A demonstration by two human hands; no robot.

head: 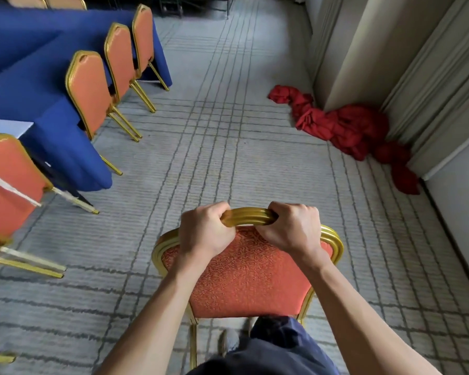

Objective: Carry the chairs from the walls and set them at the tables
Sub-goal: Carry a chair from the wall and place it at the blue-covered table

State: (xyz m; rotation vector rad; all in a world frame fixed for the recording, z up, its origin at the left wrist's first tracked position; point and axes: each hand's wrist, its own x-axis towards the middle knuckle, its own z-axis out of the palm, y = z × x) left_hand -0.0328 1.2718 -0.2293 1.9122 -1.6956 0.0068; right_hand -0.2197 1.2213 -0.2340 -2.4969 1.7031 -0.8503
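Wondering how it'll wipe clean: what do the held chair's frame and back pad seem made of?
Frame: probably metal, though the look leaves that open, with a glossy gold painted finish; it is ribbed and catches bright highlights. Back pad: woven orange-red fabric, matte, with a swirl pattern.

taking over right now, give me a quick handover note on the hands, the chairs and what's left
Left hand and right hand: both grip the gold top rail of one orange chair, out on the carpet. I cannot tell whether its legs are off the floor.
Done: a row of orange chairs stands at the blue-clothed tables on the left.
Left: set this chair at a table.
Mind the red cloth heap by the right wall.
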